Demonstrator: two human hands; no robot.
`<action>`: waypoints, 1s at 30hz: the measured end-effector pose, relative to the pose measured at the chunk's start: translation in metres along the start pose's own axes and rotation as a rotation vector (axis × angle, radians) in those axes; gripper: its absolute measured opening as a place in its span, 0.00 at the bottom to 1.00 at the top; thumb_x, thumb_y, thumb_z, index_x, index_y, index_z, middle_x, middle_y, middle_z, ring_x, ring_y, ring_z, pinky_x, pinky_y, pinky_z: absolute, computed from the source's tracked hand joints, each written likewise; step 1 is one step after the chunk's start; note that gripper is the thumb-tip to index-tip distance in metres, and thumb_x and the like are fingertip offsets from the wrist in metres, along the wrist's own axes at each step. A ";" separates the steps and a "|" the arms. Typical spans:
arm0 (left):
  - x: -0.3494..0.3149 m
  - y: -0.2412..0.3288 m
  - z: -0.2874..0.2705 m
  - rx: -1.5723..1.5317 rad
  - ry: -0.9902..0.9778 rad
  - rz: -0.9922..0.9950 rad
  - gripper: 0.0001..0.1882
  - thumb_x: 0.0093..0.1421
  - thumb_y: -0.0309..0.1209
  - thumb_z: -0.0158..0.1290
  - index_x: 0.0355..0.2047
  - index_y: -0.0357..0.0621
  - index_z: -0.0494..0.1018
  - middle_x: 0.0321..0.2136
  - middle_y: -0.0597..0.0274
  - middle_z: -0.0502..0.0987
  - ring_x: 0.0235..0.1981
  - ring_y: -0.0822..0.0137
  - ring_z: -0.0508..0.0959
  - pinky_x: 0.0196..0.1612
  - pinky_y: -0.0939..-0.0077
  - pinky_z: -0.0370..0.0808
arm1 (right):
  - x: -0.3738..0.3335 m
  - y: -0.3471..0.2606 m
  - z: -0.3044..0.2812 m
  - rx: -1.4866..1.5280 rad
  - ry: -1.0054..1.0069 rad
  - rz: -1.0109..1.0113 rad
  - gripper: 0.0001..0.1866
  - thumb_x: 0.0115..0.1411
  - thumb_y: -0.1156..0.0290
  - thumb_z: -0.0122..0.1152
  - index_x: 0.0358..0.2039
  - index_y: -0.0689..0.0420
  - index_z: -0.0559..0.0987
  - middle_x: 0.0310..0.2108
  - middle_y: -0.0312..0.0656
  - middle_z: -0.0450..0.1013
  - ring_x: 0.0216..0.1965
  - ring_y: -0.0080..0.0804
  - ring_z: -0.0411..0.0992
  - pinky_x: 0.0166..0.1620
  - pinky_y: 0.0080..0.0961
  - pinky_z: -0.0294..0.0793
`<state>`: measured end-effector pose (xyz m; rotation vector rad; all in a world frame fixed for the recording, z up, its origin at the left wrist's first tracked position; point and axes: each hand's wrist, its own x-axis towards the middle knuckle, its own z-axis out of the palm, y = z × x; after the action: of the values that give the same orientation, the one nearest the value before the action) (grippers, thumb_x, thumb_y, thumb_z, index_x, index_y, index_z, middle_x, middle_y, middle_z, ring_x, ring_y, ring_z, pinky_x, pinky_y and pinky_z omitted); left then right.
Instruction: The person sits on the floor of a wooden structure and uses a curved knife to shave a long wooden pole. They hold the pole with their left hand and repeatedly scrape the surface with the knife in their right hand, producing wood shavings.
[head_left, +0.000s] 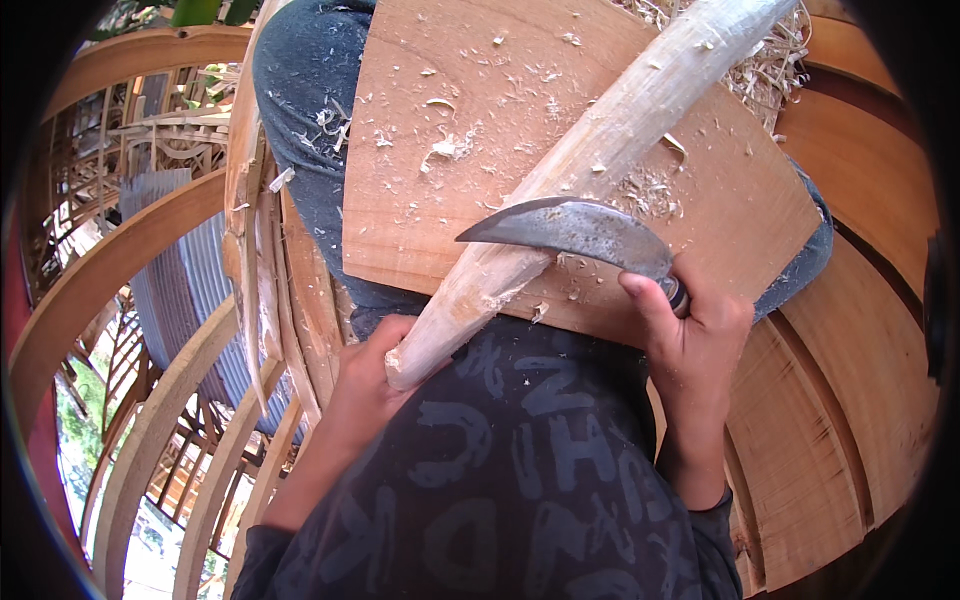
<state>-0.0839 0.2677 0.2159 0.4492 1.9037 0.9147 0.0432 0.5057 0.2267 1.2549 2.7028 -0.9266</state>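
A pale, peeled wooden pole (600, 140) runs slantwise from the upper right down to my body. My left hand (375, 375) is closed round its near end, with some fingers hidden beneath the wood. In my right hand (695, 325) is a sickle-shaped knife (570, 228), its dark handle mostly covered by my fingers. The curved grey blade lies across the pole, its tip pointing left. Under the pole, a flat wooden board (440, 190) rests over my lap, scattered with wood shavings (450, 147).
Split wood strips (270, 260) stand by my left leg (305, 90). Curved wooden slats (150, 260) bend round the left side, with corrugated sheets (205, 290) beyond them. Wide wooden planks (790, 460) lie at the right. More curled shavings (775, 70) are heaped past the board's far edge.
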 end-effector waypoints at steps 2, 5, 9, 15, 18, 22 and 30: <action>-0.002 -0.003 0.001 -0.011 0.008 0.003 0.16 0.52 0.22 0.62 0.41 0.37 0.72 0.33 0.54 0.79 0.36 0.61 0.82 0.39 0.75 0.74 | 0.002 0.001 -0.001 -0.039 0.036 -0.014 0.26 0.47 0.50 0.72 0.18 0.62 0.74 0.10 0.47 0.61 0.12 0.41 0.63 0.18 0.31 0.61; -0.003 -0.002 -0.002 -0.011 -0.031 -0.042 0.19 0.52 0.23 0.63 0.45 0.34 0.72 0.37 0.59 0.77 0.41 0.73 0.77 0.44 0.77 0.75 | 0.003 0.002 0.000 -0.033 0.114 -0.013 0.25 0.48 0.51 0.71 0.18 0.62 0.74 0.10 0.47 0.61 0.12 0.40 0.62 0.18 0.30 0.60; -0.003 -0.005 -0.002 0.017 -0.029 -0.015 0.19 0.51 0.22 0.63 0.43 0.34 0.73 0.36 0.59 0.78 0.39 0.73 0.77 0.44 0.78 0.74 | 0.003 0.003 -0.012 0.136 -0.041 0.099 0.24 0.50 0.54 0.70 0.17 0.64 0.74 0.10 0.48 0.60 0.11 0.39 0.60 0.18 0.29 0.59; -0.004 0.000 0.002 0.019 0.021 -0.059 0.18 0.51 0.21 0.63 0.42 0.37 0.74 0.34 0.61 0.79 0.38 0.72 0.78 0.43 0.79 0.73 | -0.004 -0.002 -0.004 0.233 -0.248 0.129 0.25 0.51 0.54 0.70 0.16 0.65 0.74 0.09 0.50 0.61 0.11 0.42 0.61 0.19 0.31 0.61; -0.007 -0.006 0.006 0.085 0.054 -0.013 0.18 0.50 0.21 0.64 0.42 0.38 0.73 0.34 0.61 0.79 0.38 0.72 0.79 0.42 0.78 0.73 | -0.005 -0.002 0.000 0.145 -0.158 0.084 0.25 0.49 0.52 0.70 0.17 0.64 0.74 0.09 0.48 0.61 0.11 0.42 0.62 0.19 0.31 0.61; -0.010 -0.011 0.009 0.164 0.076 0.055 0.19 0.50 0.21 0.64 0.43 0.38 0.73 0.34 0.60 0.80 0.37 0.72 0.79 0.41 0.78 0.73 | -0.003 0.001 0.004 -0.021 0.095 0.000 0.25 0.48 0.50 0.71 0.19 0.62 0.75 0.10 0.46 0.61 0.12 0.42 0.62 0.19 0.31 0.61; -0.008 -0.007 0.005 0.180 0.049 0.097 0.24 0.45 0.15 0.62 0.44 0.38 0.69 0.36 0.52 0.78 0.38 0.54 0.81 0.38 0.71 0.76 | -0.003 0.006 -0.012 0.253 -0.139 0.069 0.24 0.51 0.54 0.70 0.18 0.64 0.75 0.09 0.46 0.61 0.11 0.33 0.60 0.18 0.28 0.58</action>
<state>-0.0747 0.2603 0.2145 0.6356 2.0332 0.8262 0.0519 0.5131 0.2339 1.2589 2.4812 -1.3261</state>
